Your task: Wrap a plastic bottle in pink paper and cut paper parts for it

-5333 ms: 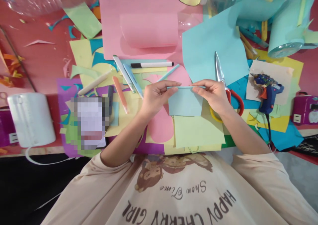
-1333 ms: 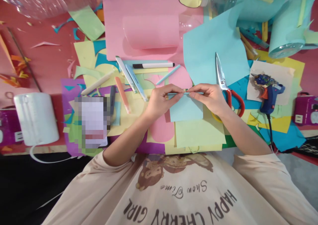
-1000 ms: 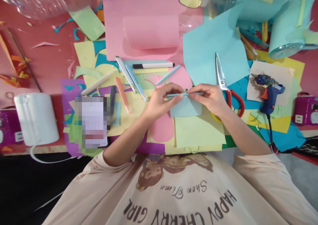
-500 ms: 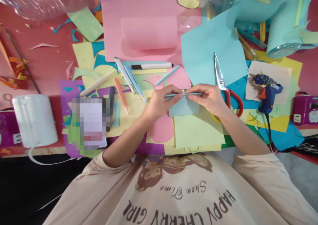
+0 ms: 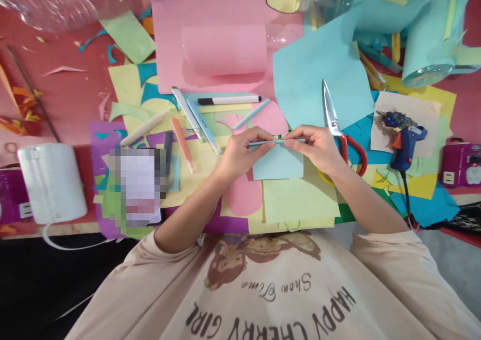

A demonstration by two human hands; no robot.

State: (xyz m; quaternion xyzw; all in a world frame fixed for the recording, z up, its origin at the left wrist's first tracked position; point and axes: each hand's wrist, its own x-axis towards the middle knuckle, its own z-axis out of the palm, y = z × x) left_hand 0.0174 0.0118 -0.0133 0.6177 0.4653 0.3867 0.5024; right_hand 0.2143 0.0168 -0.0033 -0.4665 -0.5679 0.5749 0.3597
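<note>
Between my two hands is a small light blue piece of paper (image 5: 278, 163), its far edge rolled into a thin tube. My left hand (image 5: 240, 152) pinches the left part of the roll between thumb and fingers. On the right part, my right hand (image 5: 317, 143) grips the same roll in a like pinch, with its fingertips close to the left ones. The flat part of the paper hangs toward me over pale yellow sheets (image 5: 300, 200). A thin blue paper roll (image 5: 251, 113) lies just beyond my left hand.
Red-handled scissors (image 5: 330, 109) lie beside my right hand, beyond them a blue glue gun (image 5: 408, 139). Markers (image 5: 203, 124) lie left of centre. A pink-wrapped bottle (image 5: 225, 49) lies at the back. A phone (image 5: 137, 180) and a white case (image 5: 52, 182) are at left.
The blue paper's flat part shows slightly larger and reaches a little closer to me. My fingers have shifted slightly along the roll; both hands keep their pinch.
</note>
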